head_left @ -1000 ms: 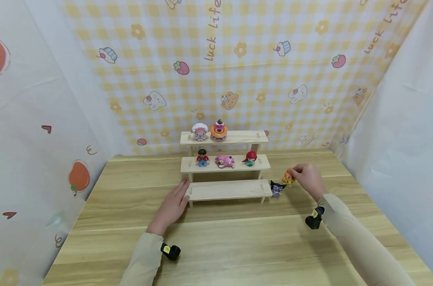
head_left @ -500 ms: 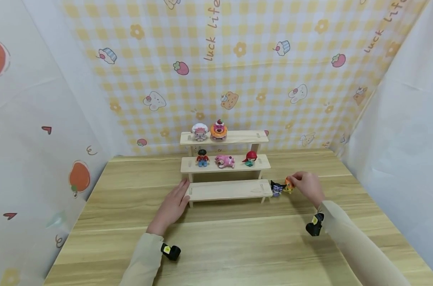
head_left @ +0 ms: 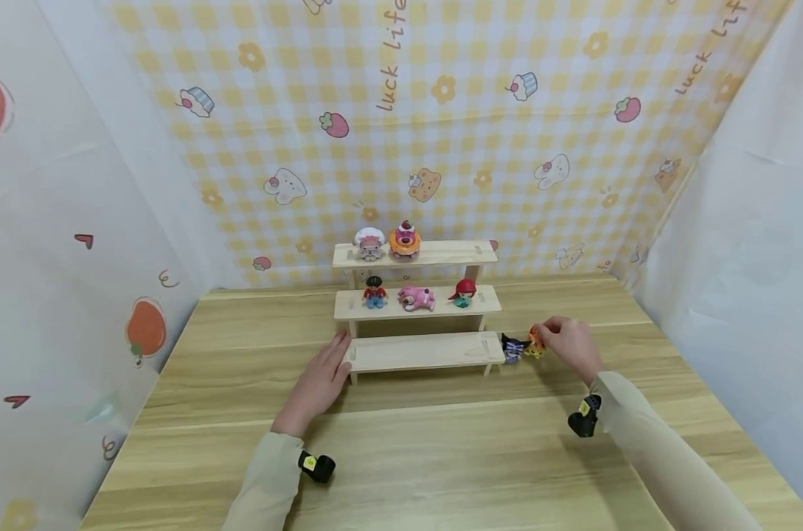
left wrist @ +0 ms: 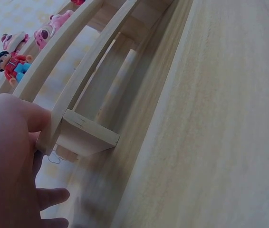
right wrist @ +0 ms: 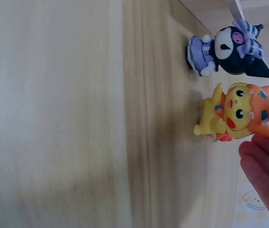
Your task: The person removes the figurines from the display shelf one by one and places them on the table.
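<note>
Head view: left hand (head_left: 319, 381) lies flat, fingers straight against the shelf's (head_left: 422, 352) left end; right hand (head_left: 569, 342) pinches the orange figure (head_left: 535, 344) standing on the table (head_left: 441, 450).

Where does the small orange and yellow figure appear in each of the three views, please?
Head view: the orange and yellow figure stands on the table right of the wooden shelf, at the fingertips of the right hand.
Left wrist view: not in it.
Right wrist view: right of centre, turned sideways in the picture, by the fingers.
Shared landmark: the black and purple figure next to it.
</note>
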{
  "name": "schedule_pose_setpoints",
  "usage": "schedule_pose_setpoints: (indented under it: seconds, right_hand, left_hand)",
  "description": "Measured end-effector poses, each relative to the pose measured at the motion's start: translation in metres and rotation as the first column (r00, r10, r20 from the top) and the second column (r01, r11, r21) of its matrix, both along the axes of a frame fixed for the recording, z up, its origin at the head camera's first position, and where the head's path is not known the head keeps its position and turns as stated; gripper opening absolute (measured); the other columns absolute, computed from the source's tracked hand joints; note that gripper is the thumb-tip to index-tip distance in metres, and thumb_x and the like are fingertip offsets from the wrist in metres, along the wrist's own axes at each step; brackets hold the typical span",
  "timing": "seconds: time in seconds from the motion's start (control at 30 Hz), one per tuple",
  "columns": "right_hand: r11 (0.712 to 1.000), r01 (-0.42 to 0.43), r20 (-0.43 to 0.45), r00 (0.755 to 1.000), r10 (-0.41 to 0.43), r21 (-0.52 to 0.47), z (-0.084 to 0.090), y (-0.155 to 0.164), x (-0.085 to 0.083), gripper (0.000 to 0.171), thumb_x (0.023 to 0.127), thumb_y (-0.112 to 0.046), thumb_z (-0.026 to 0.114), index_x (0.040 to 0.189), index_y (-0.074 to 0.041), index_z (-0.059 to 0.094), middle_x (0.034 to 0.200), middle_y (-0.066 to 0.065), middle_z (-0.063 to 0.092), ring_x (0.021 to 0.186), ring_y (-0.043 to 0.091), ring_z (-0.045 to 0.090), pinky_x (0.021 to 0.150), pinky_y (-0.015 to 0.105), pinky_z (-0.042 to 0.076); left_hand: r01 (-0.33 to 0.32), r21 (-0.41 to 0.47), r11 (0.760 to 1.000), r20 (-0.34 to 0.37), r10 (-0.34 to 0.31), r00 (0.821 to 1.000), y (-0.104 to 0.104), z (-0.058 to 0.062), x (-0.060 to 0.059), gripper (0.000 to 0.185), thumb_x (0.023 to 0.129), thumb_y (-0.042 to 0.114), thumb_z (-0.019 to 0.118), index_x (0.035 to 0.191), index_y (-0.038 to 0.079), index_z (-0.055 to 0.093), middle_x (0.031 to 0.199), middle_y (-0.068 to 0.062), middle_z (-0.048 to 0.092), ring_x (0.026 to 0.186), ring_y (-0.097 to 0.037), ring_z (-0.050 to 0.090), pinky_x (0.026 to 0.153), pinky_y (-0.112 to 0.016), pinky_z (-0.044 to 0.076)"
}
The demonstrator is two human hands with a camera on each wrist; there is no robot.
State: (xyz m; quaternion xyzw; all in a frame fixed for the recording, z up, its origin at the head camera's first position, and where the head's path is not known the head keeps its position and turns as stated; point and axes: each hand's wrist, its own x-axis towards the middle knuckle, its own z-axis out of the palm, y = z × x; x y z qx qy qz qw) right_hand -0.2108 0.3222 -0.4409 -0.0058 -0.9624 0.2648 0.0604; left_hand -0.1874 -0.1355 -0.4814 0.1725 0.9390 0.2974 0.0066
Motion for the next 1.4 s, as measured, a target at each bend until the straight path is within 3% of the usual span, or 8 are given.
schedule_pose_setpoints:
  seconds: [0.23, 0.47, 0.6, 0.97, 1.17, 1.4]
  right_hand:
    - [1.0, -0.008, -0.041, 0.999, 0.008, -0.002, 0.012, -0.003, -0.007, 0.037, 0.098, -0.029, 0.049, 0.092, 0.001, 0.07, 0.076, 0.013, 0.069, 0.059, 0.017, 0.052, 0.054, 0.028, 0.04]
    - [0.999, -0.031, -0.035, 0.999, 0.033, 0.04, 0.034, -0.019, -0.018, 0.041, 0.098, -0.035, 0.048, 0.103, -0.001, 0.071, 0.091, 0.018, 0.072, 0.068, 0.02, 0.063, 0.065, 0.039, 0.051]
    - [0.997, -0.055, -0.029, 0.998, 0.056, 0.048, 0.048, -0.032, -0.028, 0.039, 0.098, -0.035, 0.048, 0.102, -0.004, 0.071, 0.089, 0.015, 0.071, 0.065, 0.018, 0.06, 0.063, 0.036, 0.049]
    - [0.988, -0.153, -0.165, 0.974, 0.152, 0.006, 0.092, -0.071, -0.055, 0.031, 0.098, -0.027, 0.052, 0.091, -0.006, 0.073, 0.085, 0.013, 0.071, 0.064, 0.021, 0.055, 0.06, 0.033, 0.045]
    - [0.981, -0.194, -0.205, 0.961, 0.187, -0.013, 0.109, -0.091, -0.067, 0.032, 0.097, -0.027, 0.053, 0.094, -0.002, 0.073, 0.101, 0.018, 0.071, 0.08, 0.027, 0.064, 0.07, 0.039, 0.049]
    - [0.977, -0.212, -0.212, 0.956, 0.202, -0.024, 0.123, -0.113, -0.077, 0.029, 0.096, -0.027, 0.056, 0.093, -0.005, 0.074, 0.089, 0.012, 0.072, 0.073, 0.023, 0.06, 0.068, 0.036, 0.049]
  left_hand:
    - [-0.003, 0.014, 1.0, 0.005, 0.003, 1.0, 0.0, 0.001, 0.002, 0.055, 0.102, 0.022, 0.041, 0.151, 0.004, 0.023, 0.158, -0.018, 0.02, 0.143, -0.038, 0.023, 0.115, -0.054, 0.022]
    - [-0.008, 0.019, 1.0, 0.01, 0.007, 1.0, 0.0, 0.001, 0.002, 0.054, 0.103, 0.022, 0.04, 0.151, 0.005, 0.023, 0.158, -0.017, 0.019, 0.143, -0.037, 0.023, 0.115, -0.054, 0.022]
    - [-0.007, 0.019, 1.0, 0.008, 0.007, 1.0, 0.0, 0.001, 0.002, 0.055, 0.103, 0.022, 0.04, 0.152, 0.005, 0.022, 0.158, -0.017, 0.019, 0.144, -0.037, 0.022, 0.115, -0.055, 0.022]
    - [-0.008, 0.022, 1.0, 0.031, 0.007, 1.0, -0.001, 0.0, 0.001, 0.054, 0.103, 0.024, 0.038, 0.152, 0.008, 0.021, 0.159, -0.014, 0.017, 0.145, -0.035, 0.021, 0.116, -0.054, 0.021]
    - [-0.016, 0.035, 0.999, 0.027, 0.015, 1.0, -0.001, 0.0, 0.0, 0.054, 0.103, 0.024, 0.039, 0.152, 0.009, 0.022, 0.159, -0.013, 0.018, 0.144, -0.036, 0.022, 0.115, -0.054, 0.022]
    - [-0.013, 0.042, 0.999, 0.021, 0.012, 1.0, 0.0, 0.0, 0.002, 0.054, 0.103, 0.024, 0.04, 0.152, 0.01, 0.021, 0.159, -0.013, 0.018, 0.145, -0.033, 0.021, 0.115, -0.054, 0.023]
